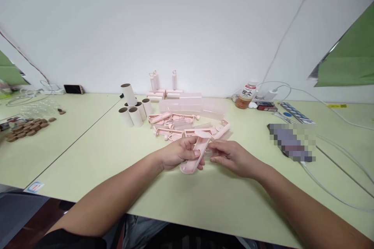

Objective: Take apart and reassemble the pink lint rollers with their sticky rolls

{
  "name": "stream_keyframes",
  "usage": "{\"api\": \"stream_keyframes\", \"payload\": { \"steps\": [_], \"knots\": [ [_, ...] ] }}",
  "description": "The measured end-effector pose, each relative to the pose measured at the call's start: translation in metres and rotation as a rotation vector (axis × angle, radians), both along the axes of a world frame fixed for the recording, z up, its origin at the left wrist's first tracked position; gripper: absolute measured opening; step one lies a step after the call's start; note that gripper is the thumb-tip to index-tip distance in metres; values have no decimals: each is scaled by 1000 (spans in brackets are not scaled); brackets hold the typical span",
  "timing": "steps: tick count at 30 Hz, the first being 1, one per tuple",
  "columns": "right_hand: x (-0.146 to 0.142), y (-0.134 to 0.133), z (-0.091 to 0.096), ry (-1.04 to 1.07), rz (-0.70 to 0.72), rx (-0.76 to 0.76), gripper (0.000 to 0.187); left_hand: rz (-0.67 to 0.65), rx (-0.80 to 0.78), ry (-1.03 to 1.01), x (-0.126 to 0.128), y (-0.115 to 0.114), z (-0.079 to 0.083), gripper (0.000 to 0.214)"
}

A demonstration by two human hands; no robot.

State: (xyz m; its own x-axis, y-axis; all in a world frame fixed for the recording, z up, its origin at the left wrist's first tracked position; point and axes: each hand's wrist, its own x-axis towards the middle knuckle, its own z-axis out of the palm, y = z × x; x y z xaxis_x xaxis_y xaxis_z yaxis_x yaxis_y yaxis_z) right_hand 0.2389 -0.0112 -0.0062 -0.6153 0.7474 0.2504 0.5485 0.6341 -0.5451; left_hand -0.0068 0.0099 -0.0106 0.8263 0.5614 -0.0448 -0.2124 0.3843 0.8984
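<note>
My left hand (179,153) is closed around a long pink plastic trough-shaped piece (196,155), its thumb pressed inside the hollow. The piece is tilted, its rounded upper end leaning away from me. Close to its right side, the fingers of my right hand (230,156) are pinched together; what they hold, if anything, is hidden. Just beyond my hands lies a loose group of pink plastic parts (175,118), among them open troughs, small knobs and rings. Another pink trough (223,129) rests behind my right hand.
White cardboard tubes (136,116) are stacked to the left. Translucent boxes (187,104) and pink cylinders with rings (174,80) stand by the wall. On the right are a labelled bottle (246,95), a blurred-out phone (290,142) and white cables. Brown corks (30,126) lie far left.
</note>
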Motion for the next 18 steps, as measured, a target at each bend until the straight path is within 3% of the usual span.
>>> {"api": "stream_keyframes", "payload": {
  "steps": [4,6,8,10,12,16,18],
  "knots": [
    [22,9,9,61,-144,37,25,0,133,-98,-16,7,15,44],
    [28,11,12,111,-243,5,27,168,314,53,-28,14,23,37],
    [27,11,12,158,-285,-29,28,435,550,325,-35,21,26,28],
    [21,9,9,165,-271,-60,28,667,768,582,-35,29,23,20],
    [14,7,4,143,-231,-87,29,819,927,731,-30,37,17,19],
    [4,5,-4,97,-163,-128,34,994,1044,839,-14,54,2,36],
    [2,5,-5,83,-148,-130,33,1008,1069,856,-10,61,-3,47]
  ]
}}
